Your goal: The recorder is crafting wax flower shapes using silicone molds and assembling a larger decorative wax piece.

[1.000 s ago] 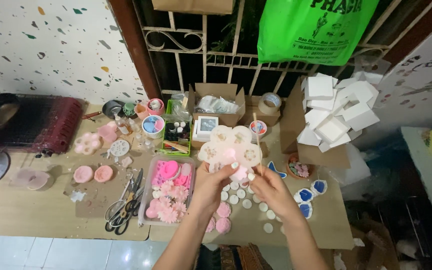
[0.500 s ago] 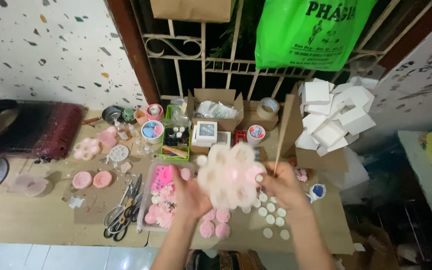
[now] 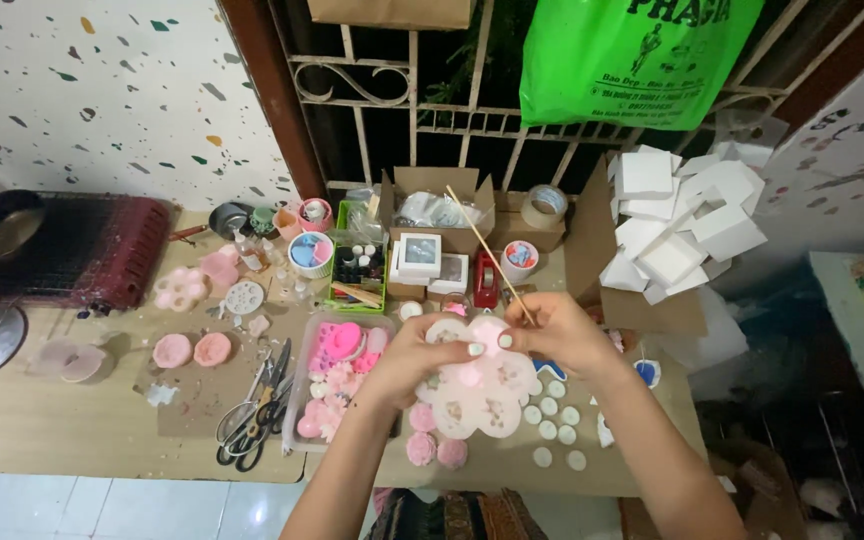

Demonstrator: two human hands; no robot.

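Observation:
My left hand (image 3: 420,352) grips the left edge of a pale pink flower-shaped silicone mould (image 3: 482,392) held up over the table. My right hand (image 3: 557,335) pinches the mould's upper right edge and also holds a thin wooden stick (image 3: 487,252) that slants up to the left. Below the mould lie small white round pieces (image 3: 552,425) and pink flower-shaped pieces (image 3: 437,450) on the wooden table (image 3: 72,425).
A clear tray of pink shapes (image 3: 337,385), scissors (image 3: 252,415), a red rack with a pan (image 3: 72,250), small jars and cardboard boxes (image 3: 432,215), a tape roll (image 3: 544,207) and a stack of white boxes (image 3: 682,220) crowd the table. A green bag (image 3: 632,60) hangs on the gate.
The mould has been lifted from the table and turned between both hands. My right hand has picked up the wooden stick, which now slants up to the left.

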